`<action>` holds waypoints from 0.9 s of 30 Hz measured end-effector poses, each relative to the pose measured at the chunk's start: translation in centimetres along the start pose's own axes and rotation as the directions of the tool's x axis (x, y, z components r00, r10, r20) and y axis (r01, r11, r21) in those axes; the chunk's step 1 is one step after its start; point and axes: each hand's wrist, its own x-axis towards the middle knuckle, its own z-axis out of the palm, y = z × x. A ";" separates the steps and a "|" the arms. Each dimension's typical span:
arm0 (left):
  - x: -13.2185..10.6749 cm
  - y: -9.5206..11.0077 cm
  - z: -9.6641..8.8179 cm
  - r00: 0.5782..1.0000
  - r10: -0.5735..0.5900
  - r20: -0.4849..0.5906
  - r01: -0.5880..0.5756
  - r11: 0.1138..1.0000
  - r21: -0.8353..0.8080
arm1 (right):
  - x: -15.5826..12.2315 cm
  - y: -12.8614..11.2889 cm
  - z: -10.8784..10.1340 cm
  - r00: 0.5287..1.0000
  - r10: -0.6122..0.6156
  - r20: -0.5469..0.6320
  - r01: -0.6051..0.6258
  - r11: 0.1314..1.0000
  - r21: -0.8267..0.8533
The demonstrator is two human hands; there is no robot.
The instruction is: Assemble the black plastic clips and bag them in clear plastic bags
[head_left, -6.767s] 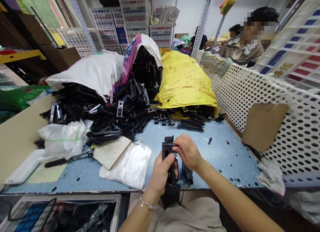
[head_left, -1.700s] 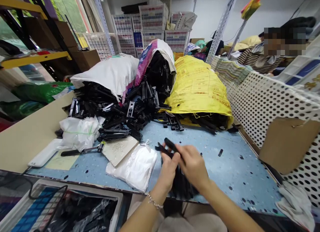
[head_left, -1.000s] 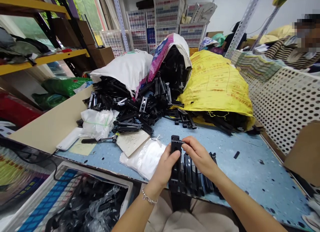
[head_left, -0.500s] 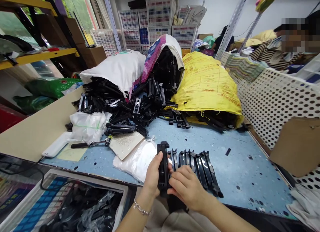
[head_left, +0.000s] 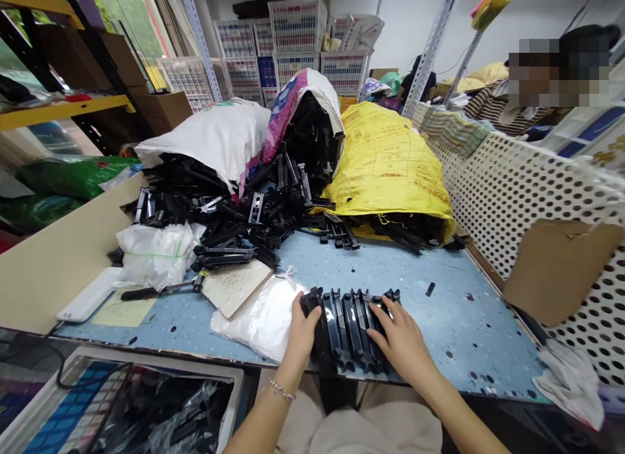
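Observation:
A row of long black plastic parts [head_left: 349, 330] lies side by side near the table's front edge. At the row's left end, my left hand [head_left: 301, 330] grips a black plastic part [head_left: 319, 333] between thumb and fingers. My right hand [head_left: 405, 340] lies over the right end of the row with its fingers spread, fingertips touching the parts and hiding some of them. A white plastic bag [head_left: 258, 317] is just left of my left hand, with a cream-coloured board [head_left: 234, 288] partly on it.
Behind, a heap of black parts [head_left: 234, 219] spills from white sacks [head_left: 209, 135] and a yellow sack [head_left: 390, 167]. A black-handled tool [head_left: 146, 292] lies at left. A perforated white panel [head_left: 527, 193] borders the right side, with a person [head_left: 488, 105] beyond.
The black part held up in both hands has come down to the row's left end, still in my left hand. My right hand has let go and moved right, spreading over the row.

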 end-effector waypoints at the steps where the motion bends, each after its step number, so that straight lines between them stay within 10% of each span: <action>1: 0.1 -0.4 0.8 1.000 -0.007 0.006 0.006 1.000 0.017 | -0.2 1.2 0.1 0.999 0.010 0.034 -0.009 1.000 -0.010; 10: 0.1 1.9 2.0 0.949 -0.176 0.262 0.221 0.963 -0.154 | -0.3 5.0 -3.1 0.998 0.014 0.068 -0.018 0.998 0.066; 12: -1.0 3.2 0.5 0.845 -0.266 0.463 0.365 0.921 -0.137 | -0.5 2.6 -4.8 0.993 -0.100 0.061 0.088 0.982 0.169; 16: -4.4 4.9 -2.0 0.500 -0.371 0.783 0.562 0.826 0.033 | -1.5 -3.9 -7.2 0.856 -0.479 0.194 0.347 0.810 0.472; 19: -6.1 5.6 -3.0 0.407 -0.393 0.825 0.575 0.812 0.103 | -1.8 -7.0 -7.7 0.803 -0.553 0.221 0.369 0.753 0.544; 23: -5.9 6.1 -4.3 0.514 -0.399 0.759 0.476 0.869 0.135 | -1.4 -7.3 -7.6 0.786 -0.563 0.254 0.349 0.744 0.569; 27: -3.6 5.7 -5.8 0.913 -0.121 0.389 0.000 0.955 0.297 | -0.9 -5.7 -6.5 0.916 -0.304 0.263 0.035 0.712 0.701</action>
